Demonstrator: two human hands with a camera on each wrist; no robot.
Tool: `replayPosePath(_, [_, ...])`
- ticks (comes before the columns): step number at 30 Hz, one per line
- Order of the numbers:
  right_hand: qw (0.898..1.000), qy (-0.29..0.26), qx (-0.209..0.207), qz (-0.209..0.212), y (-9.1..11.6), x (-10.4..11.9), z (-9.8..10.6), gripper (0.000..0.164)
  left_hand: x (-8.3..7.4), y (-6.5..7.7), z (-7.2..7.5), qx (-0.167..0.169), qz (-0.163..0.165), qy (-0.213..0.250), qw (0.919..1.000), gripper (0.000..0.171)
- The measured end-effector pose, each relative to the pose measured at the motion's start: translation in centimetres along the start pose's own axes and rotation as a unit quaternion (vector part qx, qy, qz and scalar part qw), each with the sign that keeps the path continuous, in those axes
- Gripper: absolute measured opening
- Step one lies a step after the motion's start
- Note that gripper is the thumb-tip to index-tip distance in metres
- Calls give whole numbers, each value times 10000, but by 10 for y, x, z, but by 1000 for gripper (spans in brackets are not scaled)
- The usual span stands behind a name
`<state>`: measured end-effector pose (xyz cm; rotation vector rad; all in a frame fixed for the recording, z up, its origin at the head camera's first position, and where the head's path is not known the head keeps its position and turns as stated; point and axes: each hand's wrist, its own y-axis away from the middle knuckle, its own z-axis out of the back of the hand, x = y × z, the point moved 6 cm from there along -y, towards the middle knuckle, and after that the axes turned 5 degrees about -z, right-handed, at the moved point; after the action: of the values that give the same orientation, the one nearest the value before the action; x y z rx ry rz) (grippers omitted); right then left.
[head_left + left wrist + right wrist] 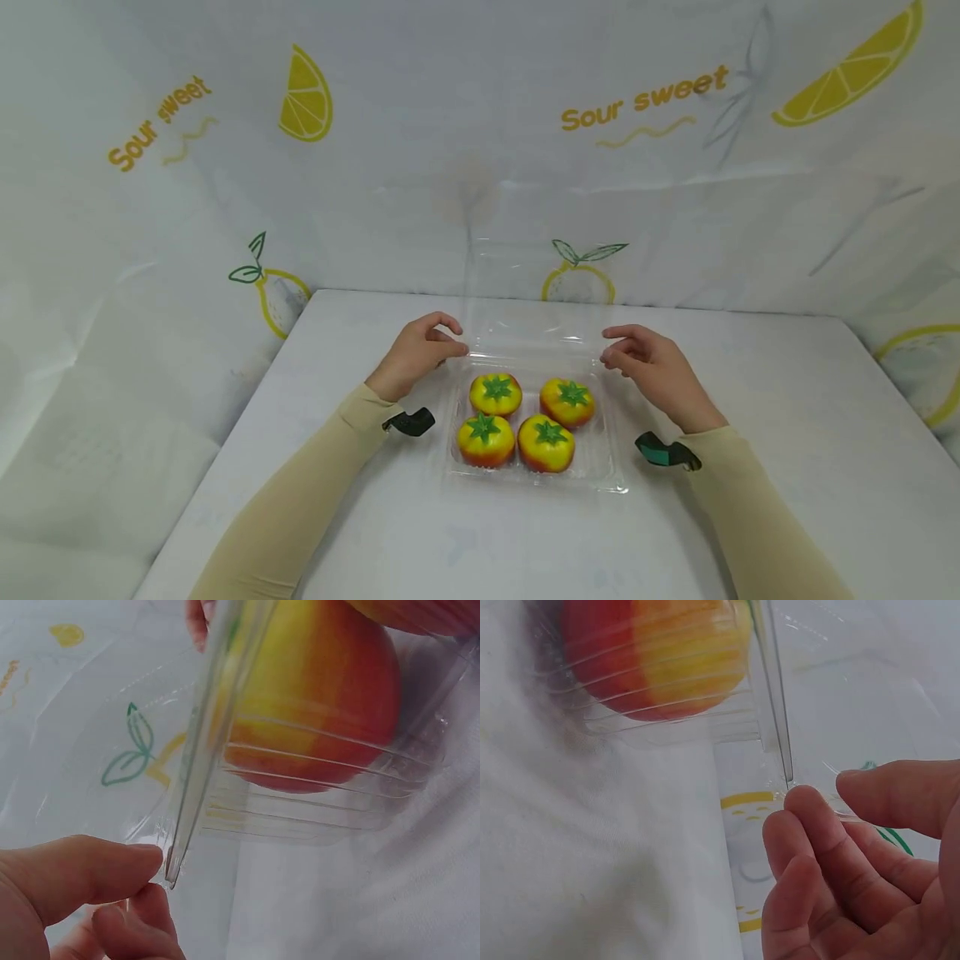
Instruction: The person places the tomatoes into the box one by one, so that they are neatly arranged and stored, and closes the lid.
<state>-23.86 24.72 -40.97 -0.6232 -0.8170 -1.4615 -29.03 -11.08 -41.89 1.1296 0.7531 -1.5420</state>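
Observation:
A clear plastic clamshell box [592, 475] lies on the table, its see-through lid [532, 321] raised at the back. Several yellow-and-red toy persimmons [545, 443] with green star-shaped tops sit in the base. At the lid's left edge, near the hinge, my left hand [420, 350] pinches the thin plastic between thumb and fingers. My right hand [656, 371] is at the opposite edge; in the right wrist view the lid's edge [847, 817] runs between thumb and curled fingers. Both hands stay outside the base, apart from the fruit.
The white table [390, 525] extends around the box on all sides. Behind it hangs a pale cloth [420, 167] printed with lemons and lettering. Each sleeve end carries a dark wrist strap [412, 422].

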Motion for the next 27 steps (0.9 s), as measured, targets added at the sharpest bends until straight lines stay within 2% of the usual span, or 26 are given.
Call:
replayPosePath(8, [9999,37,60,122,0,0,0,53,-1,-2,-1,-41,-187,391,9991,35])
replayPosePath(14, [9997,157,-58,166,-1,1,3,45,-2,-1,0,-135,-6,1095,9939,36])
replayPosePath(18, [9999,68,22,105,-1,1,4,46,-3,0,0,-167,81,1504,9884,34])
replayPosePath(22, [9998,-82,143,72,0,2,3,47,-5,0,1,-210,17,1589,9871,29])
replayPosePath(27, [9997,-152,157,78,2,3,2,45,-6,0,1,-72,-70,1578,9874,41])
